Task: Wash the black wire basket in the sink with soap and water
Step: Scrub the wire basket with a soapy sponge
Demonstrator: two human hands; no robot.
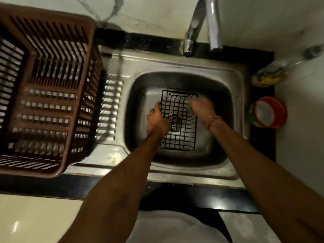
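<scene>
The black wire basket point(178, 130) lies in the steel sink point(140, 81), over the drain. My left hand point(157, 120) grips its left side wall. My right hand point(200, 109) holds a green scrubber point(189, 107) against the basket's right rim near the far corner. No water runs from the tap point(203, 27) above the bowl.
A large brown plastic crate point(45, 95) stands on the drainboard to the left. A red round soap tub point(268, 113) and a bottle lying on its side point(270, 74) sit on the black counter right of the sink.
</scene>
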